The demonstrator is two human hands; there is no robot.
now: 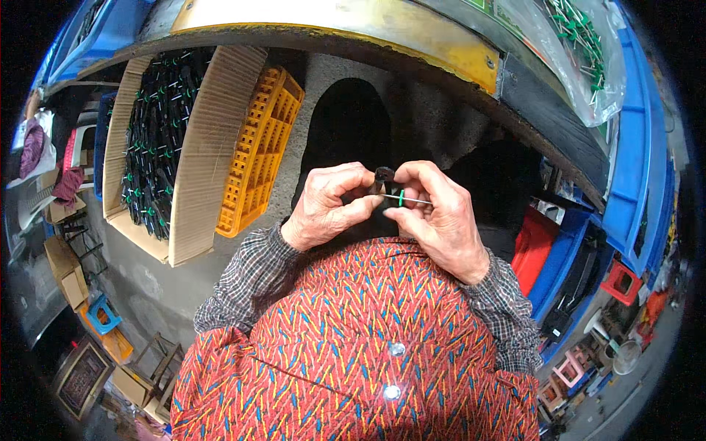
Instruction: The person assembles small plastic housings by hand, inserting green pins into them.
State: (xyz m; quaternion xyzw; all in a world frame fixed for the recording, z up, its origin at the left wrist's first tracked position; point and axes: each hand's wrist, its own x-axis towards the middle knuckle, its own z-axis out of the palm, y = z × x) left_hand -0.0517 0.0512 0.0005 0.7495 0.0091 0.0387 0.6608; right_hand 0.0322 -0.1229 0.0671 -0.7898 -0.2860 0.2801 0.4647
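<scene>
Both hands meet in front of my patterned red apron. My left hand is closed, its thumb and fingertips pinching a small black part whose shape is mostly hidden. My right hand grips a thin metal pin with a green collar; its fingers lie above and below the pin. The pin lies nearly level, and its left end reaches the left fingertips just below the black part. Whether the pin sits inside the black part, I cannot tell.
An open cardboard box of black parts with green-collared pins stands left, beside an orange plastic crate. Ahead runs the worktable edge, with a clear bag of green-collared pins at right. Blue bins line the right side.
</scene>
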